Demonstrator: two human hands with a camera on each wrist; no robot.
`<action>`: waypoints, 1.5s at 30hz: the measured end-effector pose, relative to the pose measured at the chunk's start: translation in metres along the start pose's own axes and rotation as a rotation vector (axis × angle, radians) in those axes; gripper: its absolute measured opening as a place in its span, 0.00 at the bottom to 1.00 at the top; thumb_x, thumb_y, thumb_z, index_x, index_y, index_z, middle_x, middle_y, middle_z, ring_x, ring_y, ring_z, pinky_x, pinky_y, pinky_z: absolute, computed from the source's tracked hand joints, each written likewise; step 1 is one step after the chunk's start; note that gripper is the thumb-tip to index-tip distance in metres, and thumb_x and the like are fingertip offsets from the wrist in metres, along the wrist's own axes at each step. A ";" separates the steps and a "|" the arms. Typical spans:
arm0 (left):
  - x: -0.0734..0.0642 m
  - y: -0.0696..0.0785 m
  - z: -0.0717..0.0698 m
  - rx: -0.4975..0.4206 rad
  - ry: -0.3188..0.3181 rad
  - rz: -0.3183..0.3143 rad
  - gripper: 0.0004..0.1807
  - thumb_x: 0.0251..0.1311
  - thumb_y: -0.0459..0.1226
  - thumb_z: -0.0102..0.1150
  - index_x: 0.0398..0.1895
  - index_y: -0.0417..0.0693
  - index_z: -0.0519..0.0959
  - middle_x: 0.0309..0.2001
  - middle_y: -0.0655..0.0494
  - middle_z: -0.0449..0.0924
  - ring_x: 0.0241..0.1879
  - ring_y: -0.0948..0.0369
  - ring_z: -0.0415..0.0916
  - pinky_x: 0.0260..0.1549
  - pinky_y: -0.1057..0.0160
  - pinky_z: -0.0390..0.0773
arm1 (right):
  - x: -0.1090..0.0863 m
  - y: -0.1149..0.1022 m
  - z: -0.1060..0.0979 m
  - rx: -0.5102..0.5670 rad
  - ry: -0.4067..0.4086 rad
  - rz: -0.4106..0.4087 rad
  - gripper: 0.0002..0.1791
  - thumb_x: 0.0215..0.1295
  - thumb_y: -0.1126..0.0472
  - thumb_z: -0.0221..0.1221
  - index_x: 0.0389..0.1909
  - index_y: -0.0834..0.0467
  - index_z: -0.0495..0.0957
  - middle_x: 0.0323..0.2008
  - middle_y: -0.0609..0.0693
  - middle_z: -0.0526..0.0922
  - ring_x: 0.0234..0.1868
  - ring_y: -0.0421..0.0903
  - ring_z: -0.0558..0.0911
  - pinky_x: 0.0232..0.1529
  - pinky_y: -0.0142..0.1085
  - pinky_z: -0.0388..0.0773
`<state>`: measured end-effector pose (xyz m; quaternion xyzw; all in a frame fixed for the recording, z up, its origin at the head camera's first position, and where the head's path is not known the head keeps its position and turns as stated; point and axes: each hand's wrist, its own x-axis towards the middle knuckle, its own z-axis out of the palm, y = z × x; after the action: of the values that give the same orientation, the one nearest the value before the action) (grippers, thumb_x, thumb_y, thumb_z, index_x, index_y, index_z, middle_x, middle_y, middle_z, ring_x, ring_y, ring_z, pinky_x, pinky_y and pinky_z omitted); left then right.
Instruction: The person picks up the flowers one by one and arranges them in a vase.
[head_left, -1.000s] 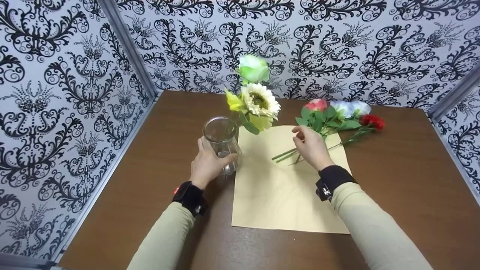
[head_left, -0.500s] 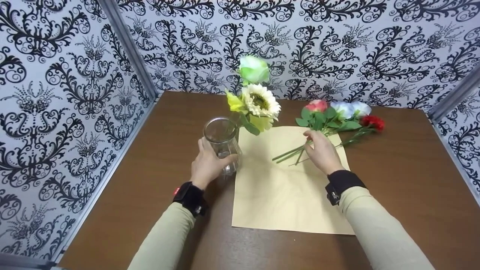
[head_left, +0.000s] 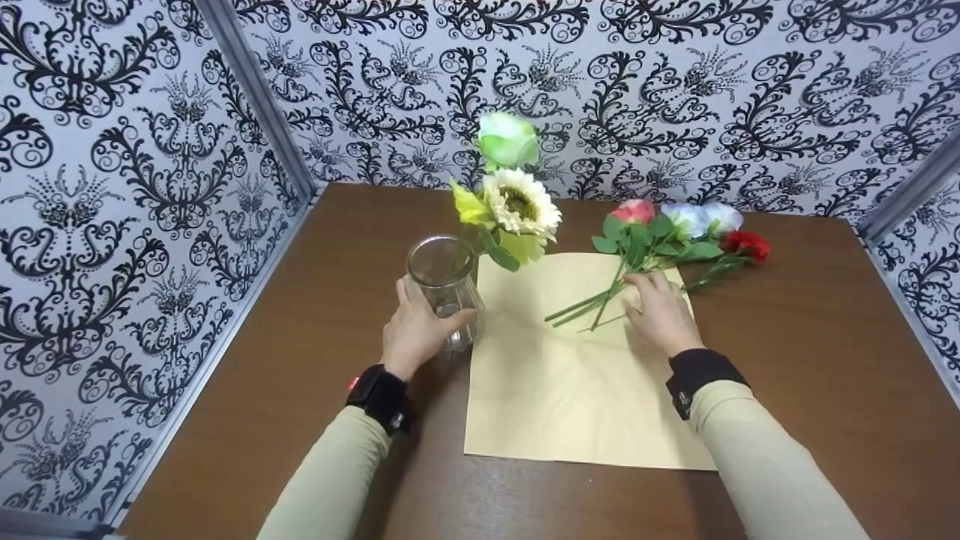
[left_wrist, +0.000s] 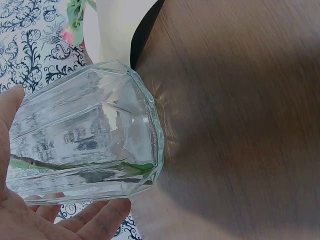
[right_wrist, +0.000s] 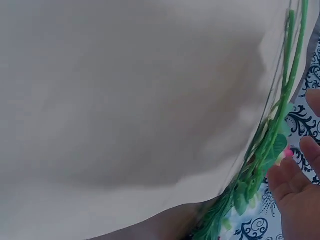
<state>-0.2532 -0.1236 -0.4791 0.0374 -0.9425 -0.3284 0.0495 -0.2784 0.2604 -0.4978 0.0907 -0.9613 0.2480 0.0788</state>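
My left hand (head_left: 420, 326) grips a clear glass vase (head_left: 441, 264) standing on the table, thumb on its near side. A green stem (left_wrist: 95, 165) shows through the glass in the left wrist view. Out of the vase rise a pale green rose (head_left: 508, 139) and a cream sunflower (head_left: 520, 201) with yellow petals beside it. My right hand (head_left: 661, 311) hovers by the stems (head_left: 581, 307) of several flowers lying on the paper, its fingers apart and bent slightly. Those flowers are a pink rose (head_left: 632, 211), pale blue blooms (head_left: 684, 219) and a red carnation (head_left: 747, 245).
A sheet of cream paper (head_left: 555, 397) lies between my arms on the brown table (head_left: 300, 300). Patterned walls (head_left: 420, 82) enclose the table at the back and sides. The flower heads lie past the paper's far right corner.
My right hand has moved right and slightly toward me along the flower stems. My left hand keeps its hold on the vase, and the flowers lie as before.
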 end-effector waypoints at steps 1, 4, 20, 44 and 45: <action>0.000 0.000 0.000 -0.002 0.001 0.000 0.65 0.45 0.71 0.69 0.74 0.43 0.49 0.62 0.47 0.59 0.50 0.40 0.81 0.43 0.40 0.79 | -0.001 0.002 0.000 -0.012 -0.008 0.006 0.26 0.70 0.65 0.60 0.67 0.65 0.70 0.60 0.70 0.69 0.61 0.74 0.68 0.62 0.66 0.64; 0.000 0.000 0.000 -0.008 0.002 0.001 0.64 0.45 0.70 0.70 0.74 0.44 0.49 0.62 0.47 0.59 0.50 0.41 0.81 0.44 0.40 0.79 | -0.006 0.006 -0.002 -0.041 -0.044 0.031 0.25 0.73 0.64 0.57 0.69 0.63 0.69 0.63 0.71 0.67 0.64 0.75 0.64 0.63 0.68 0.61; 0.000 0.001 0.000 -0.018 0.014 0.003 0.61 0.45 0.68 0.71 0.72 0.44 0.52 0.60 0.48 0.61 0.50 0.43 0.82 0.44 0.40 0.79 | -0.025 0.022 -0.005 -0.221 -0.012 -0.009 0.25 0.69 0.68 0.55 0.67 0.64 0.70 0.65 0.70 0.68 0.67 0.76 0.62 0.62 0.72 0.58; 0.001 0.000 0.001 -0.027 0.014 -0.006 0.62 0.44 0.69 0.71 0.73 0.46 0.51 0.61 0.48 0.62 0.51 0.43 0.81 0.45 0.40 0.79 | -0.036 0.028 -0.022 -0.245 -0.261 0.147 0.34 0.78 0.52 0.54 0.78 0.58 0.57 0.78 0.67 0.50 0.73 0.84 0.40 0.62 0.81 0.37; 0.001 -0.001 0.001 -0.027 0.015 -0.005 0.62 0.44 0.69 0.71 0.73 0.46 0.51 0.61 0.49 0.62 0.51 0.42 0.81 0.45 0.40 0.79 | -0.036 0.029 -0.022 -0.239 -0.264 0.151 0.33 0.78 0.52 0.53 0.78 0.59 0.58 0.78 0.68 0.50 0.73 0.84 0.39 0.62 0.81 0.36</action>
<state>-0.2539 -0.1239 -0.4799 0.0415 -0.9375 -0.3411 0.0560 -0.2470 0.3007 -0.4996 0.0402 -0.9900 0.1231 -0.0565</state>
